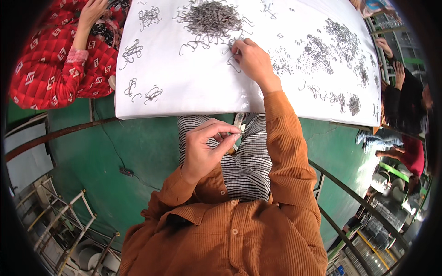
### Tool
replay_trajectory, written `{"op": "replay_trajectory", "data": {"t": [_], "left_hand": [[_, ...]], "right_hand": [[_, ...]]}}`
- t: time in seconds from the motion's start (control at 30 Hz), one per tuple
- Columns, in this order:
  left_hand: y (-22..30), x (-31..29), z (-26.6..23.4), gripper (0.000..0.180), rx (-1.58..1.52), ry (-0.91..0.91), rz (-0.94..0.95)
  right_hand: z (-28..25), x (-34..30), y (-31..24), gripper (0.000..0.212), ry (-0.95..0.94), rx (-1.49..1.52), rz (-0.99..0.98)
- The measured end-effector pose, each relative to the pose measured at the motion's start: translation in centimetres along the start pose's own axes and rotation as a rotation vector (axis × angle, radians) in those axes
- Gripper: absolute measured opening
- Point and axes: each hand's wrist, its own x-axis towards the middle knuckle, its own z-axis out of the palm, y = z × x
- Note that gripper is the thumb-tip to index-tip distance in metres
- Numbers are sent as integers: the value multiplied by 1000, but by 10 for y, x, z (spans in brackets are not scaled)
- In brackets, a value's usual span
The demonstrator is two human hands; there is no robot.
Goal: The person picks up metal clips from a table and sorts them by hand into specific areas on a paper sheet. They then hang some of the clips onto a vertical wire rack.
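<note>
My left hand (205,146) is raised over my lap, thumb and forefinger pinched together. Something small and thin shows at its fingertips, too fine to name. Over the white tabletop (184,83), my right hand (254,60) reaches forward with its fingers closed at a dark curved wire piece (234,65). Just beyond its fingertips is a big heap of curved wire pieces (211,18), with strays along its near edge. Smaller bunches of similar curved wires (153,93) lie toward the left side.
Several clusters of small dark metal parts (316,53) cover the table's right half. A person in a red patterned sleeve (55,69) sits at the left edge; another person's hands (398,73) are at the right. Metal racks (69,216) stand on the green floor (106,161), where a cable (125,171) lies.
</note>
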Motion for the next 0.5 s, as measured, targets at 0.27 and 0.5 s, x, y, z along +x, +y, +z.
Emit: {"op": "replay_trajectory", "data": {"t": [0.27,0.5], "left_hand": [[-1,-11,24,13,-37,32,-72],[-2,-6,26,11,46,-51,-64]], "right_hand": [[34,-8,-8,12,339,-283,-332],[-42,-74,42,35,778,137,86]]}}
